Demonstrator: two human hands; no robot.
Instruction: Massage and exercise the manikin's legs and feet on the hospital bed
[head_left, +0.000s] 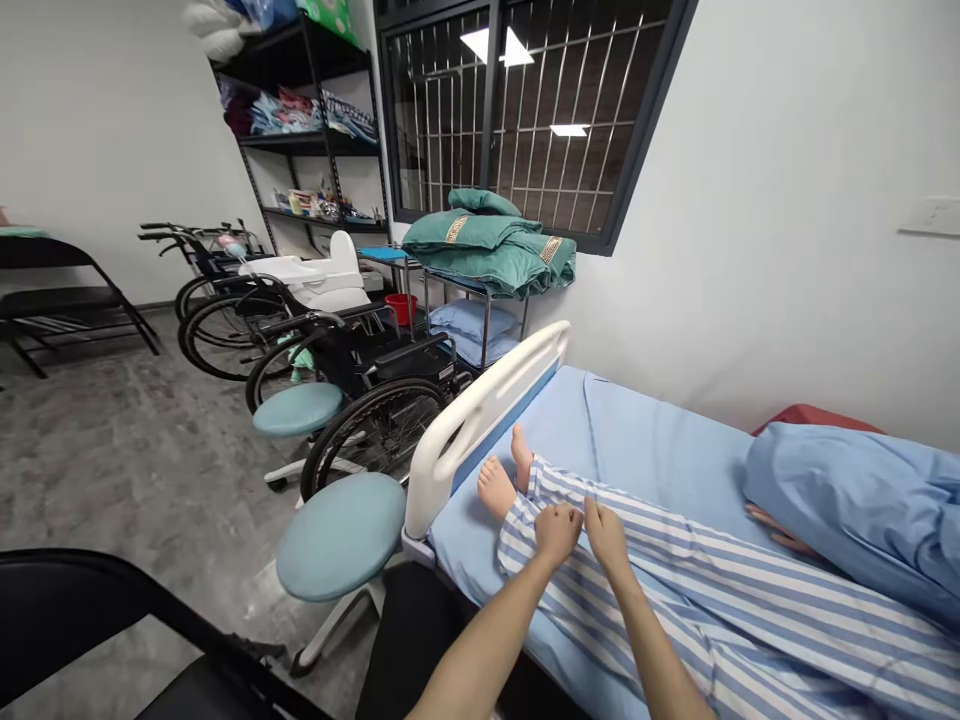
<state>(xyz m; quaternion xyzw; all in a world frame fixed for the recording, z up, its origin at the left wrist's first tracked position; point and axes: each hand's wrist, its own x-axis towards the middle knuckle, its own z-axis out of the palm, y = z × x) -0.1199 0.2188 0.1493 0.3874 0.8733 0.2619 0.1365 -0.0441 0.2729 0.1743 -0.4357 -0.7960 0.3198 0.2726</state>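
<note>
Both left hand (559, 533) and right hand (606, 535) pinching striped trouser leg (523, 535) near bare feet (497, 488) on hospital bed (645, 440).

Black wheelchairs (375, 400) stand in a row left of centre, two round teal stools (341, 535) just in front of them, and a white plastic seat (315, 275) sits behind the nearest chair. Upper centre, a black metal shelf rack (300, 130) holds folded clothes and small packages. To its right, under a barred window (525, 110), folded teal quilts (480, 240) top a metal cart (486, 335) — pale blue pillows (472, 325) lie on its lower shelf, a red bucket (401, 308) just beside it. A black folding chair (97, 640) fills the lower left corner.
</note>
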